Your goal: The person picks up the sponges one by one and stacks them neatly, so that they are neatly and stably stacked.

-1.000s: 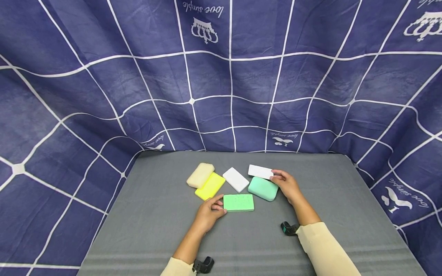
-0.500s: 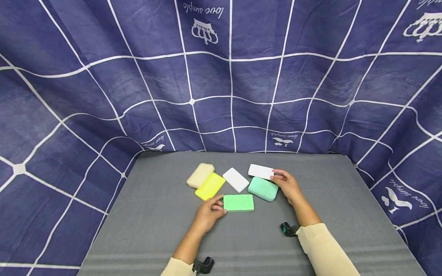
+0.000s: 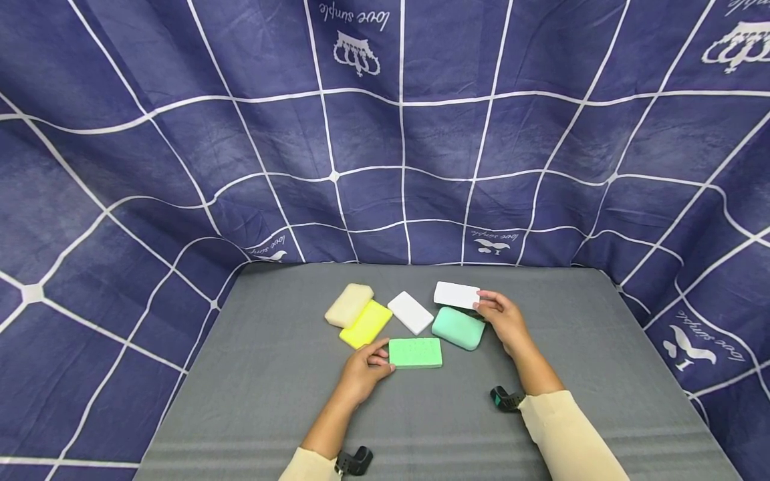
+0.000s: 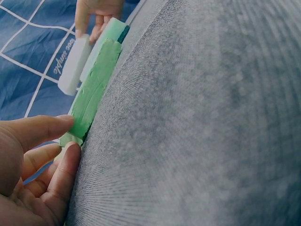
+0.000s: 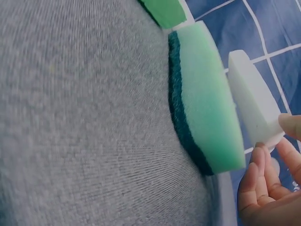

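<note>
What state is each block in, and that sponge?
Green block: on the cloth, one end pinched by the left hand.
Mint sponge: flat, dark layer down.
Held white block: pinched by the right hand, apparently raised.
Other white block: flat, untouched.
Cream block: overlaps the yellow block in view; contact unclear.
Yellow block: flat, partly hidden.

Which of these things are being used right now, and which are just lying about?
In use:
- green block, pinched at one end by the left grip
- white block, held by the right grip

Seemingly just lying about:
- mint sponge
- second white block
- yellow block
- cream block
</note>
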Available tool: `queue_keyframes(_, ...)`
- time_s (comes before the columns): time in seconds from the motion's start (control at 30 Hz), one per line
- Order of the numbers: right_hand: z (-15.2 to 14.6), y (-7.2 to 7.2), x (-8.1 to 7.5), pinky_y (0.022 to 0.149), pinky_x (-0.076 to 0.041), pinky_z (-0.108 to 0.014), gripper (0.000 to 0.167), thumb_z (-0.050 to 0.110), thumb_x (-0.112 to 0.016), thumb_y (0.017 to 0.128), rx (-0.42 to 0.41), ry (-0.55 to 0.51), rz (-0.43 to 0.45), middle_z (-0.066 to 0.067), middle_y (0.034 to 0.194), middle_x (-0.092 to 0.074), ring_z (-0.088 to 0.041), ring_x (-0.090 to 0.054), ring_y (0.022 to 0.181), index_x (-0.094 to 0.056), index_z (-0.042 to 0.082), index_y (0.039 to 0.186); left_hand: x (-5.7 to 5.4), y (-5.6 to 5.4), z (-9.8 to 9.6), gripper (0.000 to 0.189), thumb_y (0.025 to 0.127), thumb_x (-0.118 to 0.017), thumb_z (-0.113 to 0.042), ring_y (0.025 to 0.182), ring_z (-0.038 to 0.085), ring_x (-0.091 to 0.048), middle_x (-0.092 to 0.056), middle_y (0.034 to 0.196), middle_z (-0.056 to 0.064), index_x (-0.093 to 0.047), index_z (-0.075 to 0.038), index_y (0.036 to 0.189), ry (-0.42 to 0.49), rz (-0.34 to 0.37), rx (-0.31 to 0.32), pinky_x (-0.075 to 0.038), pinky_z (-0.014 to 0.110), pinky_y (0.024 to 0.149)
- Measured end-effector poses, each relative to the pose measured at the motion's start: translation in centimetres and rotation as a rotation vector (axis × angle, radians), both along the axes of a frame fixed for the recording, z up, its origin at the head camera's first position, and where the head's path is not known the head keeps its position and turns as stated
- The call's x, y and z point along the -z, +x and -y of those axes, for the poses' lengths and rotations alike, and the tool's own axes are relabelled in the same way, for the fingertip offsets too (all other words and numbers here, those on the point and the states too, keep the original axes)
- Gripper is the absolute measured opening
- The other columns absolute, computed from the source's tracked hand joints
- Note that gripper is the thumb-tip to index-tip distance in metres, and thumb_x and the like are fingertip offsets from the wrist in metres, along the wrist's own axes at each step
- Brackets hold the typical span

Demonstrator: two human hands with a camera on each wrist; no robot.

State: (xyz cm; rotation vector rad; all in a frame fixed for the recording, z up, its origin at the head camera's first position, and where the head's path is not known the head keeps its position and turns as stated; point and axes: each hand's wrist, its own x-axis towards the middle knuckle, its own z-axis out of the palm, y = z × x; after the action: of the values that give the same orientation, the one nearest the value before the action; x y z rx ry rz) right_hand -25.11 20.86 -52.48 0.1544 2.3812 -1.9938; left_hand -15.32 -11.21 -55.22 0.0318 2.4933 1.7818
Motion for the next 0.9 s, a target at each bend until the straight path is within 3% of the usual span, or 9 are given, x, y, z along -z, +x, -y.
queue_keyframes(0.17, 0.2, 0.5, -0.3, 0.084, -0.053, -0.022, 0.046, 0.019, -0.070, 0.096, -0.012, -0.005, -0.012, 0.010, 0.100, -0.067, 0.004, -0.064, 0.089, -0.058, 0.002, 0.137, 0.0, 0.1, 0.1, 0.056, 0.081, -0.080, -0.001, 0.089, 0.015, -0.066, -0.065, 0.106, 0.017, -0.063, 0.000, 0.134, 0.017, 0.002, -0.001, -0.051, 0.018, 0.071)
queue_keyframes(0.43, 1.1, 1.7, -1.1, 0.083, -0.051, -0.013, 0.047, 0.016, -0.072, 0.094, -0.027, -0.058, -0.040, 0.007, 0.103, -0.066, 0.003, -0.065, 0.092, -0.058, -0.001, 0.136, -0.1, 0.0, 0.0, 0.056, 0.082, -0.080, -0.003, 0.090, 0.015, -0.065, -0.065, 0.107, 0.016, -0.063, -0.002, 0.135, 0.004, 0.015, -0.002, -0.051, 0.019, 0.072)
queue_keyframes(0.73, 1.9, 2.9, -1.4, 0.085, -0.052, -0.014, 0.046, 0.013, -0.072, 0.094, -0.074, -0.085, -0.074, 0.003, 0.110, -0.064, -0.003, -0.063, 0.102, -0.058, -0.002, 0.135, -0.1, -0.1, -0.1, 0.056, 0.081, -0.080, -0.002, 0.091, 0.017, -0.066, -0.065, 0.107, 0.017, -0.063, -0.002, 0.135, 0.007, 0.016, -0.004, -0.051, 0.019, 0.071)
queue_keyframes(0.9, 2.6, 4.1, -2.0, 0.083, -0.052, -0.014, 0.045, 0.008, -0.071, 0.094, -0.103, -0.087, -0.081, -0.007, 0.116, -0.062, -0.004, -0.062, 0.101, -0.058, -0.003, 0.134, 0.0, -0.1, -0.1, 0.056, 0.081, -0.080, -0.002, 0.091, 0.017, -0.065, -0.065, 0.107, 0.017, -0.063, -0.003, 0.135, 0.014, 0.012, -0.001, -0.051, 0.018, 0.071)
